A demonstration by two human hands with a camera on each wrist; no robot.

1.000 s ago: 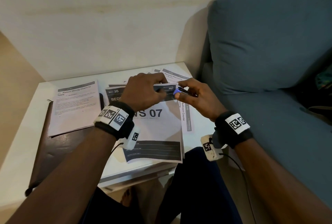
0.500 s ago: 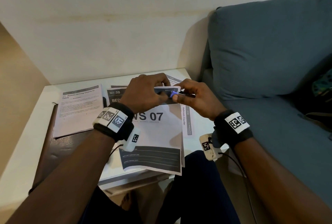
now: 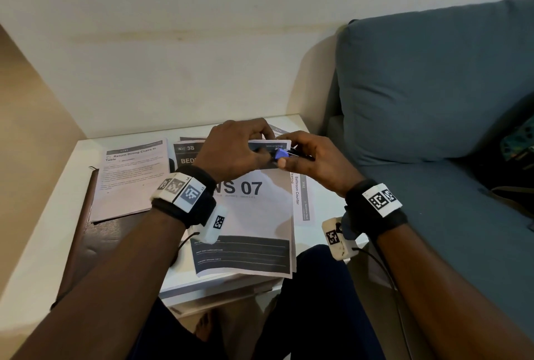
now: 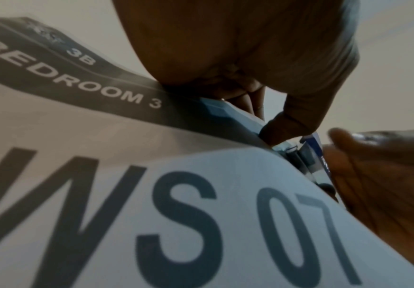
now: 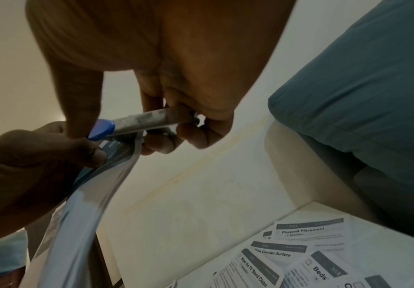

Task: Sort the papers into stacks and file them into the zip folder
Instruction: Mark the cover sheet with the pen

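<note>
The white printed "WS 07" paper stack overhangs the white table's near edge. The left hand pinches its raised far edge; the right hand grips a blue-tipped metal stapler there. A teal sofa crowds the right.

A blue-grey sofa cushion is seen at right; a cream wall is seen across the top.

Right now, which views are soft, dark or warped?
Head: sharp, evenly lit, wide-angle bend at the edges; "WS 07" sheet legible. Left wrist: close print smeared, strong fisheye, left hand blurred. Right wrist: dim, right hand backlit; stapler soft.
</note>
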